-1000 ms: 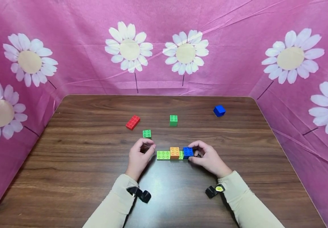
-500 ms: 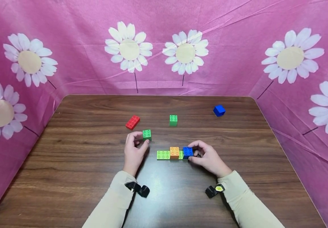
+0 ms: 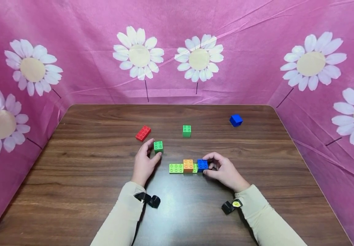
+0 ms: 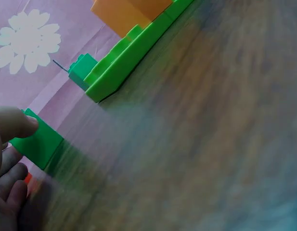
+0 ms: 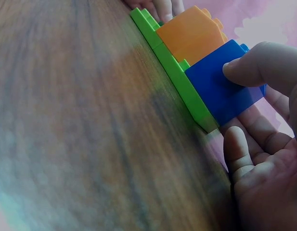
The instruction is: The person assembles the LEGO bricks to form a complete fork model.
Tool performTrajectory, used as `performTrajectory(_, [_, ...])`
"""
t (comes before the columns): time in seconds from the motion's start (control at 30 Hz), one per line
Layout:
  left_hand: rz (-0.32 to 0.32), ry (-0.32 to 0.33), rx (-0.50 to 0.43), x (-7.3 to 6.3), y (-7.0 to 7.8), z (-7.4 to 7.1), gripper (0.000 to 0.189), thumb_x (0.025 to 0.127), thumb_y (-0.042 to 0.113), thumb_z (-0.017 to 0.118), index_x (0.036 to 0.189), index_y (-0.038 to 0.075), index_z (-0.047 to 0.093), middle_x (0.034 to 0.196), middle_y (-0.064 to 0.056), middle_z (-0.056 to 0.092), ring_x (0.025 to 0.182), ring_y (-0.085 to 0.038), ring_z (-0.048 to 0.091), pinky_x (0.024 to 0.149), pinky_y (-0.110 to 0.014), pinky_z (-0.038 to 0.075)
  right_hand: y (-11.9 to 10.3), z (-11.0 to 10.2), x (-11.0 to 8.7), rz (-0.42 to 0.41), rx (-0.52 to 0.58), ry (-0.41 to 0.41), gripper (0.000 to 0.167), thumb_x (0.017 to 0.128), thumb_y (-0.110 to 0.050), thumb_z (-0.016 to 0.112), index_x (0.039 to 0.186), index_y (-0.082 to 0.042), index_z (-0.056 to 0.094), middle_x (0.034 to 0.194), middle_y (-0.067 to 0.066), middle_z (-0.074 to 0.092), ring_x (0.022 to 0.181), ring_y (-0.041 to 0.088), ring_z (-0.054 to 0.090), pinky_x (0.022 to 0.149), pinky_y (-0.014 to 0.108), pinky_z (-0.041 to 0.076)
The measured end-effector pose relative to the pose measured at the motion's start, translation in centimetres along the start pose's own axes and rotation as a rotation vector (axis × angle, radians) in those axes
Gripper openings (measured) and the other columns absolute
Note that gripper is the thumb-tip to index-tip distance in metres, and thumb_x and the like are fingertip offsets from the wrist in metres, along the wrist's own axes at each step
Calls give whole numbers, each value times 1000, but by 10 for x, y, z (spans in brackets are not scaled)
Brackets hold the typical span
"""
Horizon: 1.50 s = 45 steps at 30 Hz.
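Note:
A long low lime-green base (image 3: 175, 168) lies mid-table with an orange brick (image 3: 188, 166) standing on it. At its right end sits a blue brick (image 3: 202, 165), which my right hand (image 3: 226, 172) holds between thumb and fingers; in the right wrist view the thumb presses the side of the blue brick (image 5: 218, 82). To the left and farther back, my left hand (image 3: 144, 164) pinches a green brick (image 3: 158, 146). The left wrist view has the thumb on the near face of that green brick (image 4: 40, 144), with the other fingers partly hidden.
A red brick (image 3: 143, 133) lies behind my left hand. Another green brick (image 3: 186, 131) stands farther back in the middle, and a second blue brick (image 3: 236, 120) lies at the back right. A pink flowered cloth (image 3: 170, 89) hangs beyond the table's far edge.
My left hand has moved from beside the lime-green base, left and away from me, to the nearer green brick and has taken hold of it. The right hand stays on the blue brick.

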<state>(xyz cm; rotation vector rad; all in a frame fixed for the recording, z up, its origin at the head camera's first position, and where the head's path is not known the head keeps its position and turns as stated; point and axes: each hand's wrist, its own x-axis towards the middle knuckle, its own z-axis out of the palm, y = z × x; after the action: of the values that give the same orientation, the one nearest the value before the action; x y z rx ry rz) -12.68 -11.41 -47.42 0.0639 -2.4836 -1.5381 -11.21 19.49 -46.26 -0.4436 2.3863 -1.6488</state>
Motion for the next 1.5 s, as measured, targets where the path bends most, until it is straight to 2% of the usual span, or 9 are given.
performTrajectory(0.23, [-12,-17,14,2,-1,-2,43,87,6,76,127,6,63,118,-12,70,111,-27,63,99,-43,49,-1,1,1,9,-5,-6,38,80,-2,81,113,-7,63,100,12,63,81,18,58,68,23,50])
performTrajectory(0.43, [-28,-35,8,1,0,-2,38,88,10,77,124,10,65,115,-8,71,108,-25,64,99,-42,49,-2,0,2,12,-14,-3,38,81,-2,81,114,-8,63,101,12,64,82,19,59,69,24,50])
performTrajectory(0.87, [16,-27,-88,-5,-1,-2,39,88,11,78,125,11,66,112,-9,72,105,-25,65,96,-45,48,1,0,1,-33,17,0,37,80,1,80,112,-6,63,100,15,65,80,16,61,68,23,51])
performTrajectory(1.5, [74,-63,-154,-14,1,-2,44,88,12,78,130,8,64,111,-8,71,104,-24,65,96,-47,49,0,0,1,-17,11,-1,38,80,1,80,113,-7,63,103,14,65,83,18,61,70,23,52])
